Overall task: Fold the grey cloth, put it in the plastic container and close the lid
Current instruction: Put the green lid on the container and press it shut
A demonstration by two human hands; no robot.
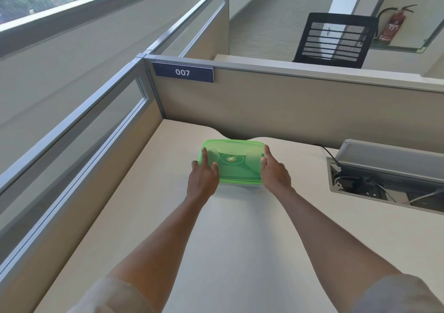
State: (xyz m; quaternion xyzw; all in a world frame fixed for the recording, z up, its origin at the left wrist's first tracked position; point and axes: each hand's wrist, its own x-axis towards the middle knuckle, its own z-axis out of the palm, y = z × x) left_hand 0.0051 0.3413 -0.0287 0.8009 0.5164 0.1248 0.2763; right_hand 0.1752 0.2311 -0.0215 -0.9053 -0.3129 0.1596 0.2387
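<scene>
A plastic container with a translucent green lid sits on the pale desk, near its far edge. The lid lies flat on top, with a round logo at its centre. My left hand grips the lid's left side, fingers over the edge and thumb on top. My right hand holds the right side the same way. The container's clear body shows only as a thin strip under the lid's near edge. The grey cloth is not visible; something dark shows dimly through the lid.
Beige cubicle partitions close the desk on the left and at the back, with a "007" sign. An open cable tray with wires is set into the desk on the right. A black mesh chair stands beyond the partition.
</scene>
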